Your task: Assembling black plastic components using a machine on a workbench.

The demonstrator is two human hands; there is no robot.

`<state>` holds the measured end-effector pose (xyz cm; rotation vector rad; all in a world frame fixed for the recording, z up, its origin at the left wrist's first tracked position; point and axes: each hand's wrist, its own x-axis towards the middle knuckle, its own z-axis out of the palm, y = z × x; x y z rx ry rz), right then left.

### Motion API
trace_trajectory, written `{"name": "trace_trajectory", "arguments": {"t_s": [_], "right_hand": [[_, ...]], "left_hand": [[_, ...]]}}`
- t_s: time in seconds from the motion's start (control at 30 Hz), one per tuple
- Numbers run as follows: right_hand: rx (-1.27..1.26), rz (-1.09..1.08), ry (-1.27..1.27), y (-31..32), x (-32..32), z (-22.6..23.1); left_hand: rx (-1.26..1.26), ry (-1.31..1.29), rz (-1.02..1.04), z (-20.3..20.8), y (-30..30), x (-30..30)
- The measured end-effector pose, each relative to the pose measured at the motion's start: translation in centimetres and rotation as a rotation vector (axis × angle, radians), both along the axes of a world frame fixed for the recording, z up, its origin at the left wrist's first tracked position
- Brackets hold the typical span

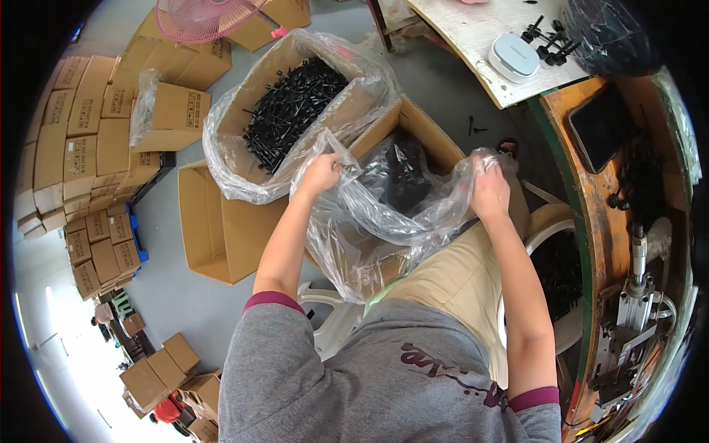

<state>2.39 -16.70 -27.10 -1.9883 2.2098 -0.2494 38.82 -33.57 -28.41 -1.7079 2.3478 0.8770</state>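
Observation:
A clear plastic bag [369,203] lines the cardboard box [441,140] in front of me, its loose upper part spread over the near side. My left hand [321,173] is closed on the bag's edge at the left. On the right, my right hand [490,188] grips the same bag's edge, fingers wrapped in the film. Between my hands, dark parts [402,173] show through the plastic inside the box; their exact shape is blurred by the film.
Beyond my left hand stands a plastic-lined box [235,140] heaped with small black parts [295,107]. An open carton [203,221] sits on the floor at left. Right is a wooden workbench [565,140] with a tablet [602,127] and a metal press [634,310]. Stacked cartons [81,159] line the far left.

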Motion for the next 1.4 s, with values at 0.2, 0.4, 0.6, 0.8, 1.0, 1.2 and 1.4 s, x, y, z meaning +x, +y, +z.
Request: {"name": "trace_trajectory", "arguments": {"t_s": [0.2, 0.4, 0.6, 0.8, 1.0, 1.2, 1.4], "right_hand": [[0.091, 0.492, -0.105, -0.8, 5.2, 3.5], [0.822, -0.175, -1.302, -1.7, 6.1, 0.4], [0.691, -0.389, -1.287, 0.0, 9.3, 0.0], [0.384, -0.718, -1.733, -3.7, 7.3, 1.2], [-0.283, -0.45, -1.826, -10.3, -1.8, 6.4], [0.072, -0.211, -0.791, -7.7, -1.3, 4.8], [0.169, 0.304, -0.084, -4.2, 1.3, 4.6]], "left_hand": [[-0.013, 0.101, -0.043, 0.0, 1.1, -0.7], [0.059, 0.06, -0.047, 1.5, 0.2, -0.6], [0.148, 0.06, -0.049, 2.5, 0.1, -0.2], [-0.055, 0.208, 0.038, 1.6, 0.9, 5.1], [-0.319, -0.105, 0.516, 0.7, 4.1, 15.8], [0.061, -0.618, 0.305, -3.3, 12.3, 24.9], [0.001, -0.48, -0.024, 7.3, 11.6, 8.4]]}}
